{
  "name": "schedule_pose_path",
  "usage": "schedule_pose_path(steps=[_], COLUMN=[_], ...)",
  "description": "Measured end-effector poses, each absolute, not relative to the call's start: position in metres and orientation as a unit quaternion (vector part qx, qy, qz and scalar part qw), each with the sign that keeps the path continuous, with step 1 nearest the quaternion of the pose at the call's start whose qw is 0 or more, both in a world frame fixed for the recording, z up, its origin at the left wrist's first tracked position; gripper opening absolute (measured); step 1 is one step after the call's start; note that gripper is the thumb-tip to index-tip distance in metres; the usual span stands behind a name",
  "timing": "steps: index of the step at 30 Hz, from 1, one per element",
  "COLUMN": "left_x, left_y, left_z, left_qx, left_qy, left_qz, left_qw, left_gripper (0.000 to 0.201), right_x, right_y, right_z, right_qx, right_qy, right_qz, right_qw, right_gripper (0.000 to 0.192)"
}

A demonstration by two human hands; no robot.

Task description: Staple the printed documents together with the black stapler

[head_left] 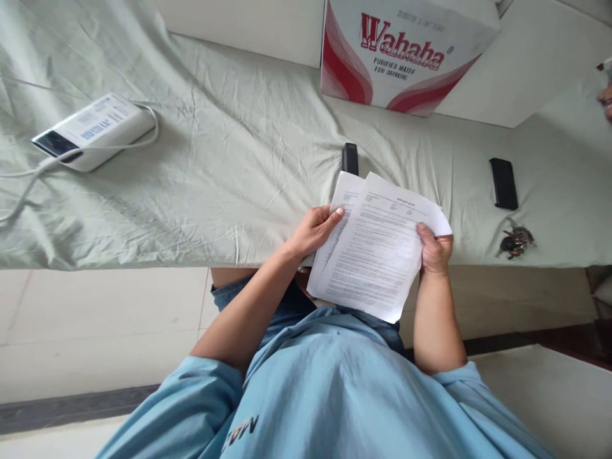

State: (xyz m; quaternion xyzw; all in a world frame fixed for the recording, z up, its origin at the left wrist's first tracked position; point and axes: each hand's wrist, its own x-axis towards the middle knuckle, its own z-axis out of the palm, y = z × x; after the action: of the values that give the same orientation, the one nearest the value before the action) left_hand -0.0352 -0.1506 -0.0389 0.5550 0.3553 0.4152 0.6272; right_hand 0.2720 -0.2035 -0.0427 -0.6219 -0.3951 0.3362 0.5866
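Note:
Printed paper sheets are held up over my lap at the table's front edge, fanned so that a back sheet shows at the left. My left hand pinches their left side, its thumb on top. The right side is gripped by my right hand, with the thumb over the front sheet and an upper corner bent near it. Just beyond the papers lies a narrow black object, partly covered by them; its kind I cannot make out.
Pale green cloth covers the table. A white boxy device with a cable lies at the left. At the back stands a Wahaha water carton. A black oblong case and keys lie right. Part of another person's hand shows far right.

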Motion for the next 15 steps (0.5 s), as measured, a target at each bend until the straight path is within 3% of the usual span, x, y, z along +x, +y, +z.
schedule_pose_path(steps=[8, 15], left_x=[-0.0344, -0.0350], left_y=[-0.1499, -0.1492], left_z=[-0.0388, -0.0416], left_qx=[0.546, 0.544], left_qy=[0.346, 0.348], left_qz=[0.420, 0.428], left_qw=[0.637, 0.633], left_gripper=[0.064, 0.065], right_x=[0.2682, 0.2694], right_y=[-0.2036, -0.2022], right_z=[-0.0367, -0.0396], right_qx=[-0.611, -0.605], right_qy=[-0.385, -0.377], right_qz=[0.345, 0.350], right_qw=[0.600, 0.608], right_gripper=[0.033, 0.043])
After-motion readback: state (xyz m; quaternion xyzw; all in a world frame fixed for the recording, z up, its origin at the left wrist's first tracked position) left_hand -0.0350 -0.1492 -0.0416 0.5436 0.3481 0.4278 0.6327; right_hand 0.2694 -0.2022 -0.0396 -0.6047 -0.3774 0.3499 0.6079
